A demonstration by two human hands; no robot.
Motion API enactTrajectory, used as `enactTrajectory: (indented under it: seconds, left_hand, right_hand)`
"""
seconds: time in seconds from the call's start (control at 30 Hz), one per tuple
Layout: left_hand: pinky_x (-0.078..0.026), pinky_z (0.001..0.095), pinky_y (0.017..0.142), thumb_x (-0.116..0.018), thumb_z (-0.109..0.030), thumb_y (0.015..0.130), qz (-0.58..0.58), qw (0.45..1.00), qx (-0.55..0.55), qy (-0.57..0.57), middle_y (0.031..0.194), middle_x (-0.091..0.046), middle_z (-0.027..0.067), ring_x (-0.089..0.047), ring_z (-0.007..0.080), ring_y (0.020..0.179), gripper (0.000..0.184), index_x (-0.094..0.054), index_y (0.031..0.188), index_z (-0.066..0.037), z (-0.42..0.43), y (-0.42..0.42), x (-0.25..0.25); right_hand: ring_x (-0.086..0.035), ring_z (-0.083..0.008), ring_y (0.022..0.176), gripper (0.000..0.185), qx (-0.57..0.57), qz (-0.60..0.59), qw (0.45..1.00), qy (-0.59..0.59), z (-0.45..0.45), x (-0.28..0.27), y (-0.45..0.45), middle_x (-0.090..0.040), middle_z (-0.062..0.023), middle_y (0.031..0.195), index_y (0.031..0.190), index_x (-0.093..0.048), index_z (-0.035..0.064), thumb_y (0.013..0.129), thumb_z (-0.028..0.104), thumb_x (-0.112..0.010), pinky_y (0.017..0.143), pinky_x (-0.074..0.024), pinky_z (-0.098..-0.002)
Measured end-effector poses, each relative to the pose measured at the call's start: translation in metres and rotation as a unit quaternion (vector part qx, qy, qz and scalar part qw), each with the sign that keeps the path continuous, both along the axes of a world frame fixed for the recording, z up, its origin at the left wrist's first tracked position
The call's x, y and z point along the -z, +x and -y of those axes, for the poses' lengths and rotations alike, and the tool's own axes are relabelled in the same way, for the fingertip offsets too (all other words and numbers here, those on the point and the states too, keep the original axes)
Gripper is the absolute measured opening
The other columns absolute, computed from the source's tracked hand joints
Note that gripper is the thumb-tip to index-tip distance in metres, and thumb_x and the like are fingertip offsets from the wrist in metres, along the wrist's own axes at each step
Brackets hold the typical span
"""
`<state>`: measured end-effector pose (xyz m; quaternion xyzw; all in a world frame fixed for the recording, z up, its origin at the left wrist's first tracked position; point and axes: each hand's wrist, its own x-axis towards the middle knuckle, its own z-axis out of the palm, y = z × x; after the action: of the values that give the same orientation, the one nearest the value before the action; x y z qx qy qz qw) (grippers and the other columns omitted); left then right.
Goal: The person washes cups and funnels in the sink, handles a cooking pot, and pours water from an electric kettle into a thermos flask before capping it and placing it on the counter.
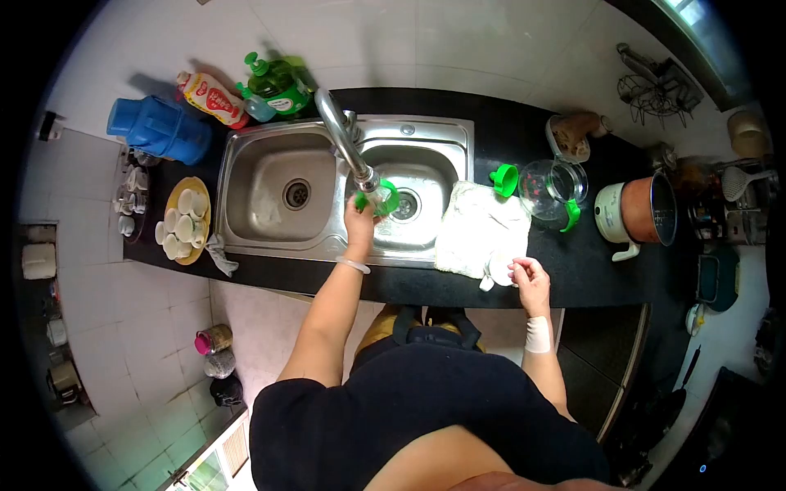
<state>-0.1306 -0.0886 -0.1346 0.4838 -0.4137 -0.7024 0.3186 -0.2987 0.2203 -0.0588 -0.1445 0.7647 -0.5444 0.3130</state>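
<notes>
My left hand (363,222) is closed around a clear cup with green parts (386,199), directly beneath the tap (344,135) and over the right sink basin (434,176). Whether water is running is hard to make out. On the right, my right hand (532,282) has its fingers pinched at the edge of a white cup (501,268). That cup rests at the front edge of a folded white towel (483,225) beside the sink. A clear jug with a green handle (544,190) stands beyond the towel, with a green lid (504,180) next to it.
Left of the sink, a yellow tray (202,241) bears several white cups. A blue jug (160,131), a red-and-white bottle (211,100) and a green soap bottle (278,88) line the wall. A small electric pot (634,211) stands right; a grey cloth (221,255) hangs over the counter edge.
</notes>
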Motion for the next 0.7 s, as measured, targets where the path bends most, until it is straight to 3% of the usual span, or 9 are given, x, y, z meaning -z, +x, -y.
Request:
enactTrajectory:
  seconds: [0.13, 0.27, 0.37, 0.4, 0.47, 0.53, 0.6, 0.67, 0.7]
  left_hand:
    - [-0.055, 0.0348, 0.068, -0.04, -0.008, 0.089, -0.175, 0.952, 0.003, 0.252, 0.094, -0.055, 0.0191, -0.06, 0.0291, 0.083, 0.025, -0.041, 0.112, 0.002, -0.009, 0.01, 0.013]
    - [-0.054, 0.0365, 0.072, -0.054, -0.013, 0.086, -0.132, 0.935, -0.021, 0.328, 0.097, -0.054, 0.015, -0.059, 0.0283, 0.085, 0.03, -0.043, 0.11, 0.001, -0.016, 0.011, 0.012]
    - [-0.053, 0.0377, 0.072, -0.056, -0.012, 0.084, -0.036, 0.974, 0.067, 0.211, 0.1, -0.053, 0.0139, -0.058, 0.0276, 0.084, 0.031, -0.044, 0.111, 0.0, -0.026, 0.006, -0.004]
    - [-0.051, 0.0332, 0.071, -0.059, -0.015, 0.083, 0.035, 0.984, 0.076, 0.155, 0.096, -0.056, 0.0118, -0.058, 0.024, 0.082, 0.029, -0.05, 0.105, 0.0, -0.034, 0.003, -0.005]
    - [-0.049, 0.034, 0.069, -0.066, -0.02, 0.077, 0.141, 0.979, 0.134, -0.06, 0.091, -0.057, 0.0119, -0.058, 0.0234, 0.081, 0.03, -0.054, 0.097, 0.001, -0.038, 0.007, 0.028]
    - [-0.044, 0.0374, 0.069, -0.073, -0.025, 0.068, 0.247, 0.924, 0.147, -0.253, 0.085, -0.059, 0.0147, -0.057, 0.027, 0.079, 0.036, -0.058, 0.088, 0.001, -0.048, 0.003, 0.019]
    - [-0.043, 0.0386, 0.071, -0.073, -0.026, 0.068, 0.302, 0.858, 0.186, -0.373, 0.085, -0.059, 0.0156, -0.055, 0.0298, 0.08, 0.037, -0.058, 0.088, 0.001, -0.054, -0.002, 0.006]
    - [-0.042, 0.0396, 0.074, -0.074, -0.027, 0.066, 0.33, 0.794, 0.222, -0.461, 0.084, -0.058, 0.0161, -0.052, 0.0329, 0.084, 0.038, -0.058, 0.088, 0.0, -0.059, -0.006, -0.003]
    - [-0.042, 0.0392, 0.074, -0.074, -0.027, 0.066, 0.327, 0.794, 0.228, -0.458, 0.085, -0.059, 0.0158, -0.053, 0.0323, 0.084, 0.039, -0.058, 0.088, 0.001, -0.061, -0.007, -0.004]
  right_hand:
    - [-0.059, -0.011, 0.072, 0.014, 0.002, 0.001, 1.0, 0.004, -0.003, 0.002, -0.002, -0.063, -0.0082, 0.084, 0.095, -0.056, -0.0021, 0.084, 0.007, -0.054, 0.066, -0.0477, -0.0232]
    - [-0.059, -0.0104, 0.072, 0.015, 0.013, 0.002, 1.0, 0.015, -0.007, 0.0, -0.008, -0.063, -0.0073, 0.083, 0.094, -0.057, -0.0022, 0.083, 0.008, -0.055, 0.065, -0.0473, -0.0225]
    - [-0.059, -0.0099, 0.072, 0.016, 0.028, 0.004, 1.0, 0.015, -0.008, -0.001, -0.011, -0.062, -0.0057, 0.079, 0.093, -0.058, -0.0022, 0.082, 0.01, -0.058, 0.064, -0.0468, -0.022]
    - [-0.059, -0.01, 0.072, 0.016, 0.028, 0.002, 0.999, 0.015, -0.009, 0.002, -0.012, -0.062, -0.0054, 0.078, 0.092, -0.058, -0.0023, 0.082, 0.01, -0.058, 0.064, -0.0468, -0.0221]
    - [-0.06, -0.0106, 0.072, 0.017, 0.022, -0.003, 1.0, 0.0, -0.006, 0.009, -0.021, -0.062, -0.0067, 0.076, 0.091, -0.059, -0.0009, 0.08, 0.012, -0.06, 0.064, -0.047, -0.0238]
    - [-0.061, -0.0151, 0.072, 0.018, -0.03, -0.103, 0.993, 0.058, 0.012, 0.014, -0.04, -0.063, -0.0094, 0.076, 0.09, -0.059, 0.0005, 0.079, 0.015, -0.061, 0.065, -0.0476, -0.0267]
    - [-0.062, -0.0212, 0.075, 0.021, -0.062, -0.189, 0.976, 0.084, 0.039, 0.022, -0.062, -0.062, -0.0126, 0.078, 0.09, -0.059, 0.002, 0.076, 0.018, -0.062, 0.066, -0.0479, -0.0314]
    - [-0.061, -0.0281, 0.08, 0.026, -0.068, -0.268, 0.956, 0.097, 0.074, 0.034, -0.081, -0.061, -0.0151, 0.086, 0.091, -0.058, 0.003, 0.075, 0.023, -0.063, 0.07, -0.0478, -0.0374]
    - [-0.06, -0.031, 0.083, 0.029, -0.066, -0.309, 0.942, 0.112, 0.093, 0.04, -0.087, -0.06, -0.0155, 0.091, 0.092, -0.058, 0.0031, 0.074, 0.026, -0.063, 0.072, -0.0477, -0.0402]
